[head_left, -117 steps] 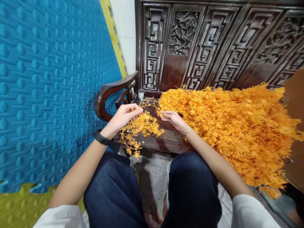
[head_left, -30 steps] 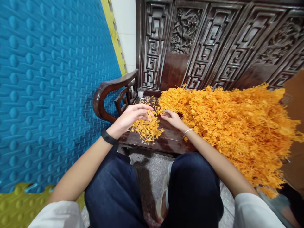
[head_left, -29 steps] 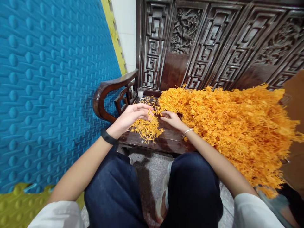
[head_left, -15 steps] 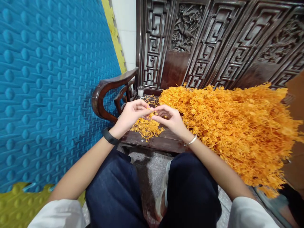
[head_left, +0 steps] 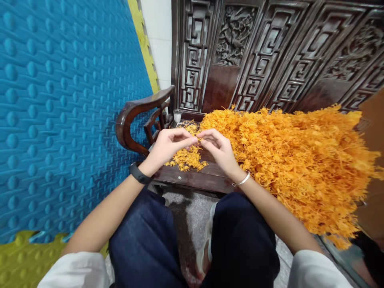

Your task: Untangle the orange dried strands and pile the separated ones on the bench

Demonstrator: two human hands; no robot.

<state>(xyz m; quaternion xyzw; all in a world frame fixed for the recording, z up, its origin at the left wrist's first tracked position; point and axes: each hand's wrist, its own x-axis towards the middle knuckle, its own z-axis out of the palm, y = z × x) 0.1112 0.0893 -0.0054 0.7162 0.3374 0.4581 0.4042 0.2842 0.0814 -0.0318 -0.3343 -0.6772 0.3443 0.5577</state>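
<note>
My left hand (head_left: 171, 147) and my right hand (head_left: 220, 154) meet above a dark wooden bench seat (head_left: 192, 179). Between their pinched fingertips shows a small orange plastic sprig (head_left: 199, 140), mostly covered by the fingers. A loose little heap of orange plastic sprigs (head_left: 187, 159) lies on the seat just below my hands. To the right spreads a big pile of orange plastic flower sprigs (head_left: 300, 156), close beside my right hand and forearm.
A curved wooden armrest (head_left: 129, 116) rises left of my hands. Behind stands the carved bench back (head_left: 222, 88). A small clear cup (head_left: 177, 116) sits in the seat's back corner. Blue foam matting (head_left: 60, 120) stands at the left. A brown cardboard surface (head_left: 373, 200) is at far right.
Both hands have shifted slightly right, their fingertips closer together. The sprig dangling under the fingers before is now barely visible between them. The small heap below looks flatter.
</note>
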